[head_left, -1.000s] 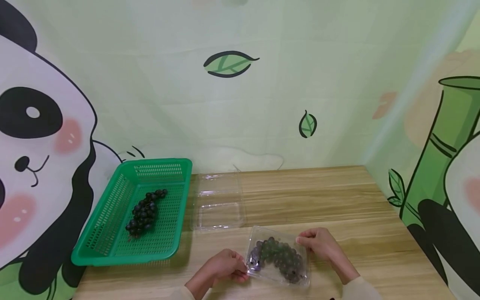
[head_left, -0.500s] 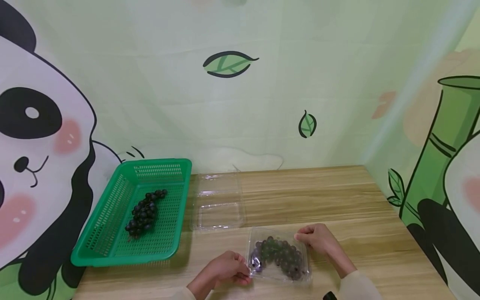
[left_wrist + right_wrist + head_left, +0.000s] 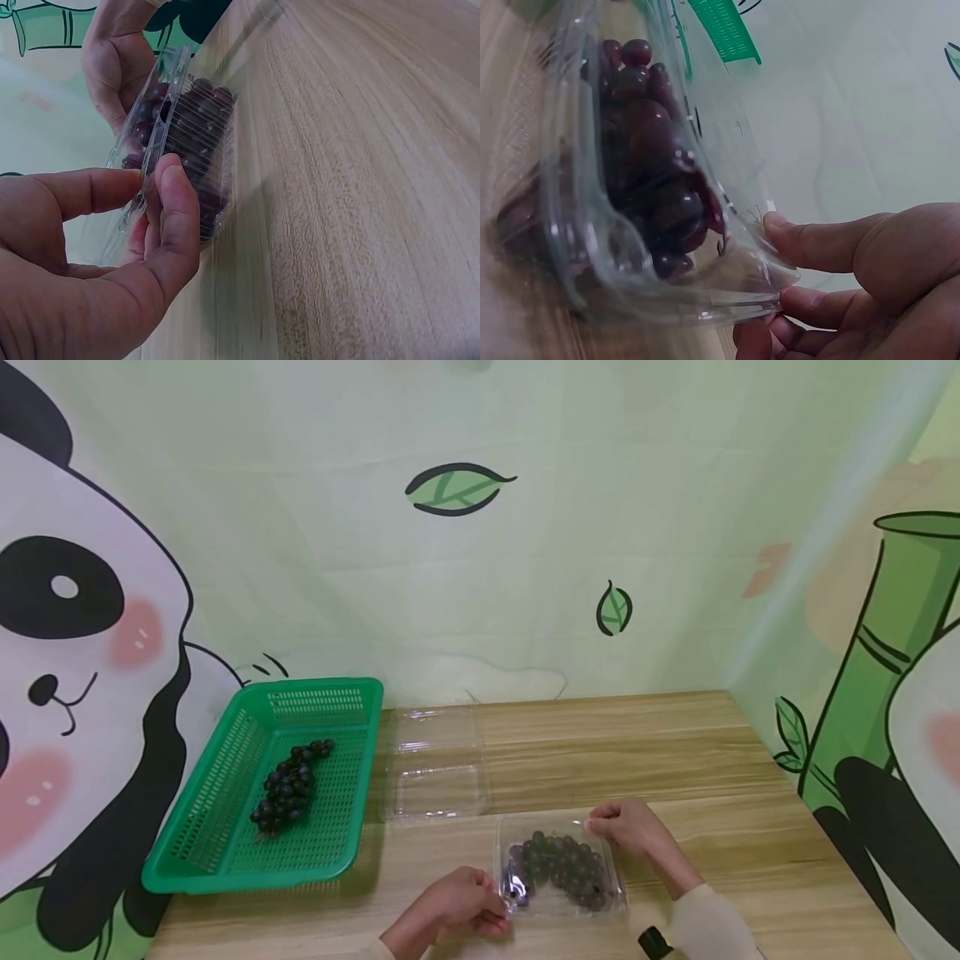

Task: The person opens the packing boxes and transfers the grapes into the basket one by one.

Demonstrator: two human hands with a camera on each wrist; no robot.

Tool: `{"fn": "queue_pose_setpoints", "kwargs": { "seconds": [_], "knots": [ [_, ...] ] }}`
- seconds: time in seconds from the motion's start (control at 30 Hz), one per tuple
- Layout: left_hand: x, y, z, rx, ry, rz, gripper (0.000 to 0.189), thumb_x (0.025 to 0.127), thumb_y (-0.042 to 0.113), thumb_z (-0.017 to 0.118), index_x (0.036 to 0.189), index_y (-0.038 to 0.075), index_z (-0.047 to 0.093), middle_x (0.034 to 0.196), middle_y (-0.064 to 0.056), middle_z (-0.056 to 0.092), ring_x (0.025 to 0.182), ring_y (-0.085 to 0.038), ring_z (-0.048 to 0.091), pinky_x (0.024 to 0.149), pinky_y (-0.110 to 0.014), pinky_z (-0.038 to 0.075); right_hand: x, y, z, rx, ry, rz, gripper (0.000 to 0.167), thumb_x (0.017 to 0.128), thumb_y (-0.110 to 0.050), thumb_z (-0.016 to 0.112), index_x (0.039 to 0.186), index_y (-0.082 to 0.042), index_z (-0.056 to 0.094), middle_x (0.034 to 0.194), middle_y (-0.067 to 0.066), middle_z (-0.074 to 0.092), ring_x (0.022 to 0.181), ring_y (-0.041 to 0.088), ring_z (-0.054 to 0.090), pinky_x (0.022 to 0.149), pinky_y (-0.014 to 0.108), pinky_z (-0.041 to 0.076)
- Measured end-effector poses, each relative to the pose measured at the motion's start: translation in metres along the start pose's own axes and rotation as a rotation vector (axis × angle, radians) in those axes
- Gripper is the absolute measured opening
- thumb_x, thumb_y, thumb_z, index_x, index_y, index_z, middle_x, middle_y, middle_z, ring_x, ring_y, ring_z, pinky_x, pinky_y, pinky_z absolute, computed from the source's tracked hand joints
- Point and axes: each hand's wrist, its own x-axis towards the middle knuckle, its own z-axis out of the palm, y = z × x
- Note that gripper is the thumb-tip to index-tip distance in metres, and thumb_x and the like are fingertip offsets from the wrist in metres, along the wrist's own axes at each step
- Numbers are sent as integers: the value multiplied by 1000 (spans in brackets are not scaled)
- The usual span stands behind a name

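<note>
A clear plastic clamshell box (image 3: 558,908) with dark purple grapes (image 3: 566,870) inside lies at the front of the table, its lid down over the fruit. My left hand (image 3: 463,902) pinches the rim at the box's near left corner between thumb and fingers. At the far right corner, my right hand (image 3: 633,828) grips the edge, thumb on top and fingers below. The right wrist view shows the thumb (image 3: 810,241) on the lid's corner, where lid and base edges lie close together. From the left wrist, the grapes (image 3: 191,124) show through the ribbed side.
A green plastic basket (image 3: 347,864) stands on the left, holding a bunch of dark grapes (image 3: 285,789). Between it and the back of the table lies another clear clamshell box (image 3: 442,814), opened out flat. A printed cloth backdrop (image 3: 480,593) rises behind the wooden table (image 3: 675,752).
The box has turned slightly counterclockwise, so it lies squarer to the table. My right hand has moved a little away and left; my left hand has shifted slightly right and nearer.
</note>
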Motion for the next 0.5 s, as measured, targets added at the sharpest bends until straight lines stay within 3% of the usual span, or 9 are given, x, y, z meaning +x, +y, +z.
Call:
{"fn": "queue_pose_setpoints", "kwargs": {
  "seconds": [0.2,0.5],
  "knots": [
    [1,1,3,-8,-18,-13,26,88,-13,61,76,8,51,72,-8,66,63,-11,66,65,-24,60,3,-3,-1,-30,-13,-23,29,96,-11,73,115,10,70,97,9,71,84,20,61,71,37,56],
    [0,0,7,-3,10,-4,29,88,-14,60,75,9,48,71,-9,64,61,-12,64,64,-24,60,4,-4,-3,-43,-30,-42,31,96,-12,73,117,10,69,96,8,71,83,19,61,71,37,56]
  ]
}}
